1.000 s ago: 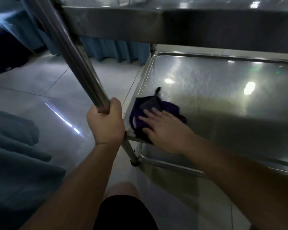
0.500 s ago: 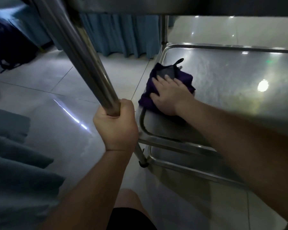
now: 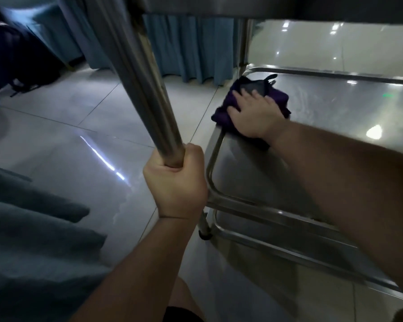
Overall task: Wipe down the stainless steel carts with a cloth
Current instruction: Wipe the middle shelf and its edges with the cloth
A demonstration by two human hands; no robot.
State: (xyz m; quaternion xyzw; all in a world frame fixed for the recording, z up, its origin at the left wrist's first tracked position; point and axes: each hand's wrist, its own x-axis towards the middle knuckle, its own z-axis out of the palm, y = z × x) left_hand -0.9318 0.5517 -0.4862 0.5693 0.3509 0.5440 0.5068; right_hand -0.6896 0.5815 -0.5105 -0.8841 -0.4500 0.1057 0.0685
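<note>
A stainless steel cart's lower shelf (image 3: 335, 117) fills the right side of the view, under the dark edge of an upper shelf. A dark purple cloth (image 3: 278, 95) lies near the shelf's far left corner. My right hand (image 3: 254, 115) presses flat on the cloth, fingers spread and straight. The cloth's left part hangs over the shelf's raised rim. My left hand (image 3: 176, 182) grips the cart's near upright post (image 3: 137, 77), fingers curled round the tube.
Glossy grey floor tiles (image 3: 68, 135) spread to the left of the cart. Blue curtains (image 3: 191, 47) hang behind it, and a dark bag (image 3: 16, 59) sits at far left. Teal fabric (image 3: 33, 240) lies at lower left. My knee (image 3: 184, 305) shows at the bottom.
My right hand has slid the cloth along the shelf's left edge, from the near corner to the far corner. My left hand keeps its hold on the post.
</note>
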